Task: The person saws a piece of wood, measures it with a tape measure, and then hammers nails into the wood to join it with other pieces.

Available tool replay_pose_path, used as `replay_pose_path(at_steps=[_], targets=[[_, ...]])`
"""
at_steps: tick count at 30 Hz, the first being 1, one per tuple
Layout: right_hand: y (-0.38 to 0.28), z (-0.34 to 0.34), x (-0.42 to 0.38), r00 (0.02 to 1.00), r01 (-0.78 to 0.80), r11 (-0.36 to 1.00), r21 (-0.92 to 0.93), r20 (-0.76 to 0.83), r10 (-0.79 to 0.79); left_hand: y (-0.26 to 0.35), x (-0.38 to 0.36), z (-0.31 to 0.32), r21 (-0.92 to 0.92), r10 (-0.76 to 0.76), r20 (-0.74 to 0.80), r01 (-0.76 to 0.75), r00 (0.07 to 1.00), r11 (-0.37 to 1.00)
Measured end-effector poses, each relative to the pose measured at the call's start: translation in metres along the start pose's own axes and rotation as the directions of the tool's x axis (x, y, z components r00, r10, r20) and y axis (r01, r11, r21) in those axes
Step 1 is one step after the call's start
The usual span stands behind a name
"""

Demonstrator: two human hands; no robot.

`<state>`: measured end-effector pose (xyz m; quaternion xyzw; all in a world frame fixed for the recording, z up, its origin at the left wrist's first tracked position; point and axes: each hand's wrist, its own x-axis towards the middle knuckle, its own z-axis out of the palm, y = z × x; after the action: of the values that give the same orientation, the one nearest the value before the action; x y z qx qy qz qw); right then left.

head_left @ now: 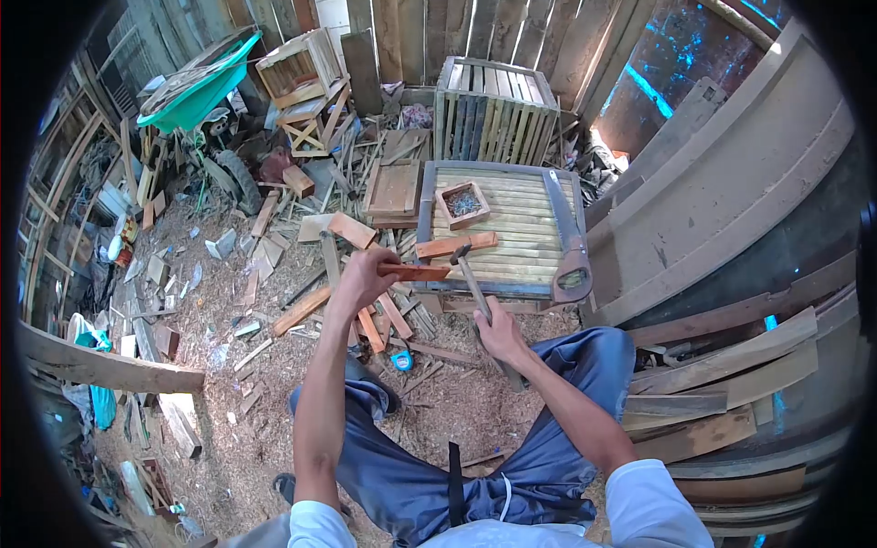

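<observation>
My left hand (367, 279) is closed around one end of a short reddish wooden piece (426, 273), held near the front of a slatted wooden work surface (525, 251). In my right hand (501, 332), fingers wrapped round its handle, is a hammer (474, 287). Its head is up close to the free end of the piece. Just beyond, another wooden strip (457, 244) lies across the slats. A small square wooden box (471, 221) with what look like nails inside sits farther back. Along the right edge rests a handsaw (568, 219), its handle toward me.
A blue tape measure (402, 361) lies on the shaving-covered floor among wood offcuts (302, 310). Behind stands a slatted crate (498, 108). A green wheelbarrow (203, 87) is at the back left. Boards (722, 374) are stacked on the right, and a plank (110, 361) juts in from the left.
</observation>
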<state>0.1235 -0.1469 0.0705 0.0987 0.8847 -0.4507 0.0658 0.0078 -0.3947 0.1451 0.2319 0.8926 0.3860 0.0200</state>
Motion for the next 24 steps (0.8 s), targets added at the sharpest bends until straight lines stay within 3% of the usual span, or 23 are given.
replay_pose_path(at_steps=[3,9,18,21,24], targets=[[0.012,0.003,0.002,0.999,0.052,0.999,-0.002,-0.005,-0.052,0.005,0.001,-0.004,-0.001,0.016,-0.048,-0.016,0.999,1.000],[-0.007,-0.001,0.001,1.000,-0.002,1.000,-0.010,0.008,0.002,0.014,0.005,-0.009,0.025,-0.071,-0.048,0.072,0.996,0.997],[-0.012,0.003,-0.001,0.998,0.059,0.997,-0.050,0.017,-0.058,0.006,0.005,-0.005,0.003,0.013,-0.053,-0.013,0.998,1.000],[-0.023,0.002,-0.008,0.976,0.205,0.976,-0.068,-0.055,-0.209,0.007,0.007,0.002,0.012,0.057,-0.045,-0.057,0.997,0.998],[-0.025,0.007,-0.016,0.977,0.207,0.958,-0.201,-0.016,-0.214,0.013,0.006,0.011,0.008,0.072,-0.053,-0.072,0.996,0.997]])
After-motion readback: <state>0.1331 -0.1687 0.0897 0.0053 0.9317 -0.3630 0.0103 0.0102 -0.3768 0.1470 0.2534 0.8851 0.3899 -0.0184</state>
